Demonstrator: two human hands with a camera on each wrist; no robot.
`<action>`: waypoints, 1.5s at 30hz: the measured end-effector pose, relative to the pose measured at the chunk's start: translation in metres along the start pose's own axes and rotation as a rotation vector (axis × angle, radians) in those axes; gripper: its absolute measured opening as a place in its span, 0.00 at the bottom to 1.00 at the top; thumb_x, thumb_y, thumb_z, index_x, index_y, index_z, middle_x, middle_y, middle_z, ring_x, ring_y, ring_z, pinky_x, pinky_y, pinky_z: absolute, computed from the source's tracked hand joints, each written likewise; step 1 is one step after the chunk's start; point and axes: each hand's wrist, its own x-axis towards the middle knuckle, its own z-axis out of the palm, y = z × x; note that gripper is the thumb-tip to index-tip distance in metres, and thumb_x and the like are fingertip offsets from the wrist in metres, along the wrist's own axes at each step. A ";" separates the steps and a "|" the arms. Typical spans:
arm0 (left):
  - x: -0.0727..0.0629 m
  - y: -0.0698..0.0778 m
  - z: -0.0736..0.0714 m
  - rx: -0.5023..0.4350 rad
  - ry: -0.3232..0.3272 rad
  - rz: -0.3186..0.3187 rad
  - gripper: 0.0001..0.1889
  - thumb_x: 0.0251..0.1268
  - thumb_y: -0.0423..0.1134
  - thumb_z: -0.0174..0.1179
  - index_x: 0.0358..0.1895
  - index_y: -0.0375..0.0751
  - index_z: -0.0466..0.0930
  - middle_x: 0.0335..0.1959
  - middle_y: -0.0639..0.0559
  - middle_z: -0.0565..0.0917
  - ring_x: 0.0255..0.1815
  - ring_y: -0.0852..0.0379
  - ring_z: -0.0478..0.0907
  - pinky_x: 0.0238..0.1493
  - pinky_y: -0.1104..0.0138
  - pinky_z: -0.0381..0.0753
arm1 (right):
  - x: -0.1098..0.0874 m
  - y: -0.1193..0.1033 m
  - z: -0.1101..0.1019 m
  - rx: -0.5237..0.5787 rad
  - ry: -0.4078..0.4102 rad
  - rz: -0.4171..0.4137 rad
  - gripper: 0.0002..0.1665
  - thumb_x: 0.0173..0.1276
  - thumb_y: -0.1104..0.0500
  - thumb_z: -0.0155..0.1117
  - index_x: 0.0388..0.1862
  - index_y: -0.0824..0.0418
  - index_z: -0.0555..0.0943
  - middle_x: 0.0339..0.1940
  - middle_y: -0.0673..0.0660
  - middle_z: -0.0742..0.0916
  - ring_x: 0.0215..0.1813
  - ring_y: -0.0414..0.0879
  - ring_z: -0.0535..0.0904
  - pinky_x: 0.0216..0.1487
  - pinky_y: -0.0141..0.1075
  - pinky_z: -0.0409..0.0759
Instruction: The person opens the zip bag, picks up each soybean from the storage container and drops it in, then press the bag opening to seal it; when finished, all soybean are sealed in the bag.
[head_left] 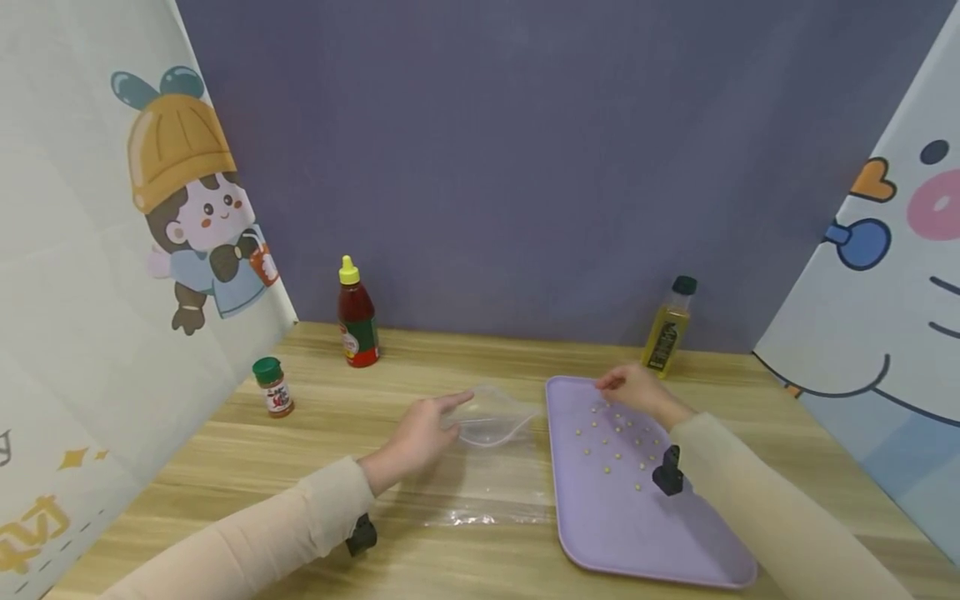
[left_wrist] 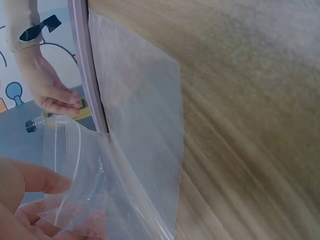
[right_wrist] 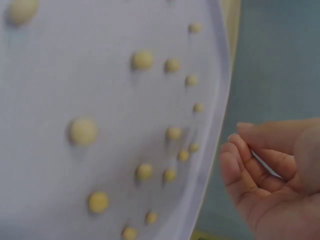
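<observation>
Head view: set high, facing forward and down; widest and farthest, spanning the yellowish wood-grain tabletop [head_left: 330, 483], plain slate-purple backdrop [head_left: 480, 167], left hand [head_left: 416, 437] and right hand [head_left: 633, 390]. Left-wrist view: low, rolled sideways, close to the clear plastic zip bag [left_wrist: 145, 110]. Right-wrist view: close over the flat lilac rounded tray [right_wrist: 45, 85] and small round pale-yellow pellets [right_wrist: 84, 131], also rolled. Shared: bag, head and left wrist; pellets, head and right wrist; tray edge and right hand, all three.
</observation>
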 end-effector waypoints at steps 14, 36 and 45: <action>0.000 0.000 0.000 0.004 0.014 -0.009 0.31 0.59 0.26 0.60 0.67 0.47 0.71 0.64 0.37 0.76 0.09 0.64 0.60 0.10 0.76 0.65 | 0.000 0.033 -0.002 0.028 -0.077 0.080 0.11 0.57 0.67 0.68 0.38 0.72 0.82 0.31 0.60 0.87 0.31 0.41 0.76 0.34 0.34 0.76; 0.003 -0.001 0.000 -0.024 -0.010 -0.018 0.31 0.59 0.25 0.59 0.68 0.49 0.71 0.68 0.38 0.72 0.09 0.65 0.60 0.10 0.76 0.66 | -0.001 0.042 0.003 0.094 -0.021 0.152 0.12 0.61 0.64 0.69 0.40 0.72 0.84 0.35 0.59 0.88 0.31 0.40 0.77 0.33 0.32 0.78; 0.001 -0.005 0.000 -0.023 -0.010 -0.001 0.31 0.59 0.24 0.58 0.68 0.47 0.71 0.68 0.38 0.71 0.09 0.66 0.60 0.10 0.77 0.66 | 0.002 0.040 0.002 0.181 0.101 0.203 0.15 0.63 0.66 0.65 0.46 0.76 0.81 0.36 0.63 0.89 0.29 0.35 0.79 0.32 0.28 0.80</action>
